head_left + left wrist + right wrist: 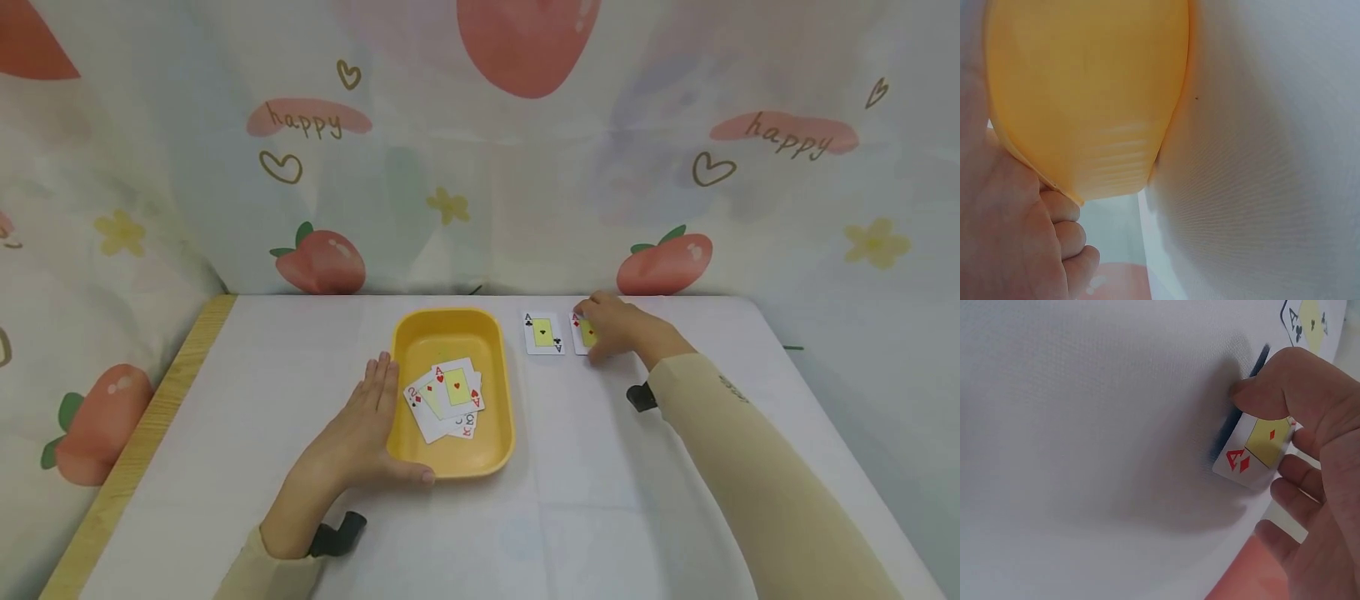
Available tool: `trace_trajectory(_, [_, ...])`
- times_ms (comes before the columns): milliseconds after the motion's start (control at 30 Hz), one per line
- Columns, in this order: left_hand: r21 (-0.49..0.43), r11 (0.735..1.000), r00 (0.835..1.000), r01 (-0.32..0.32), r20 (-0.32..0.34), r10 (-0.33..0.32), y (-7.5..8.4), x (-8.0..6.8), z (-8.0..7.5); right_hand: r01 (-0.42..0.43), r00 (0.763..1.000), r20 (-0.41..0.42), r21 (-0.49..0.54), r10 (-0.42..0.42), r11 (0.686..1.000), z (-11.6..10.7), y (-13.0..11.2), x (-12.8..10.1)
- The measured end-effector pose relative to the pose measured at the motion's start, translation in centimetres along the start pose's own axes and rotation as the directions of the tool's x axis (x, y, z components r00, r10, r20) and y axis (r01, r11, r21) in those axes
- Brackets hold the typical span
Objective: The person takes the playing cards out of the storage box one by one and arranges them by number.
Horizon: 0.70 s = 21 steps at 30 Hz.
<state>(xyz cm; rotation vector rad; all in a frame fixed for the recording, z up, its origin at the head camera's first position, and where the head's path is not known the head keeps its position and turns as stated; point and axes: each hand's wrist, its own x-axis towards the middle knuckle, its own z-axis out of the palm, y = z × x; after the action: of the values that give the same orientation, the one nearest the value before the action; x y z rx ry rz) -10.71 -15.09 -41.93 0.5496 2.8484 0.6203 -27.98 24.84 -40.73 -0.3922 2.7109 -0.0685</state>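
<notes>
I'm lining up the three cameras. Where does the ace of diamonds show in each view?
Head: ace of diamonds right of centre, mostly under the right hand.
Left wrist: not in it.
Right wrist: right of centre, one edge lifted off the table, pinched by thumb and fingers.
Shared landmark: the ace of clubs, lying beside it.

Before me the ace of clubs (543, 332) lies face up on the white-covered bench (225, 433), and a strawberry-print curtain (480, 142) hangs behind.

You are gripping a white ace of diamonds (1259, 447), red pips, yellow centre panel. You are bracing a plain yellow tray (495, 350). White tablecloth (600, 467); strawberry-print backdrop (480, 167).
</notes>
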Motion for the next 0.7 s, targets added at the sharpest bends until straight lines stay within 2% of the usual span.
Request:
trace_trajectory(200, [-0.003,1.000,1.000,0.013,0.014,-0.013,0.02,0.05,0.05,-0.006,1.000,0.013,0.017,0.006,1.000,-0.22,-0.08,-0.28])
trace_trajectory(500, [-0.003,1.000,1.000,0.020,0.013,-0.020,-0.16,0.02,0.10,-0.012,1.000,0.009,0.040,0.012,0.999,0.49,0.59,0.57])
trace_trajectory(700, [-0.008,1.000,1.000,0.023,0.020,-0.023,-0.07,0.01,-0.02,0.001,1.000,-0.023,0.119,0.002,0.993,0.04,-0.01,0.06])
